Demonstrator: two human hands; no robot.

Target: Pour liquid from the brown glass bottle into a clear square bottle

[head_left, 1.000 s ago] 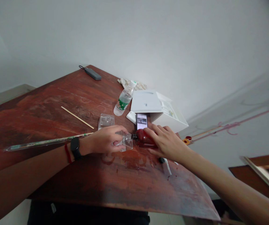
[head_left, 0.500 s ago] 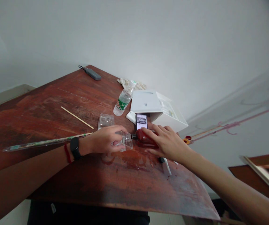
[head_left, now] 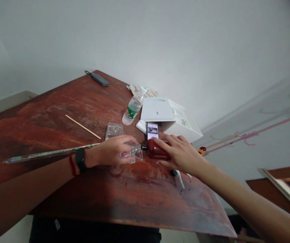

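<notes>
My left hand (head_left: 118, 148) is closed around a clear plastic container (head_left: 136, 154), its fingers over the top and near side. My right hand (head_left: 179, 152) grips a dark red bottle (head_left: 156, 149) that lies tilted on its side. The bottle's black neck points left and meets the clear container's edge. Whether liquid is flowing is too small to tell. Behind my left hand sits another clear plastic piece (head_left: 114, 129). A phone (head_left: 152, 131) with a lit screen leans behind the red bottle.
A water bottle (head_left: 132, 109) stands beside a white box (head_left: 157, 109). A thin wooden stick (head_left: 83, 127) and a wrapped stick (head_left: 46, 153) lie leftward. A black cap (head_left: 174, 172) and white strip (head_left: 180, 179) rest near my right wrist. A grey device (head_left: 99, 79) occupies the far corner.
The red bottle's neck seems a touch further left against the clear container. Both hands keep their places otherwise, and the phone's picture differs slightly.
</notes>
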